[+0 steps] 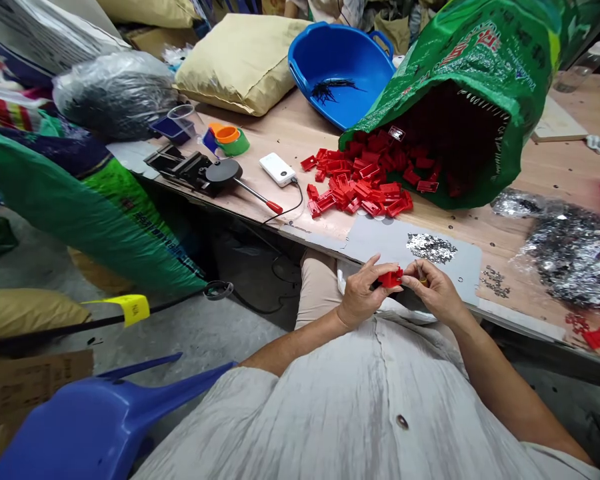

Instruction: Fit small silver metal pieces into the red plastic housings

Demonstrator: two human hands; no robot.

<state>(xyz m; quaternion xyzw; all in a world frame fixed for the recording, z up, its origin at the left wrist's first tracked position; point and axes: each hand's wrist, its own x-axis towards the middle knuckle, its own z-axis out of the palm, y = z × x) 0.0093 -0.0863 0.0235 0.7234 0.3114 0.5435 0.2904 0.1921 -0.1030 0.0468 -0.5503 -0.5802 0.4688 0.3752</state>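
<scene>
Just below the table edge, over my lap, my left hand pinches a small red plastic part. My right hand meets it from the right, fingers curled and touching the same part. A pile of several like red parts spills onto the wooden table from the open mouth of a green woven sack. A small heap of tiny silver metal pieces lies on a grey sheet right in front of my hands.
A blue basin holding black bits stands at the back, beside a tan sack. A white power bank with cable, a black hand press and tape rolls lie left. Shiny metal scrap lies right; a blue plastic chair is lower left.
</scene>
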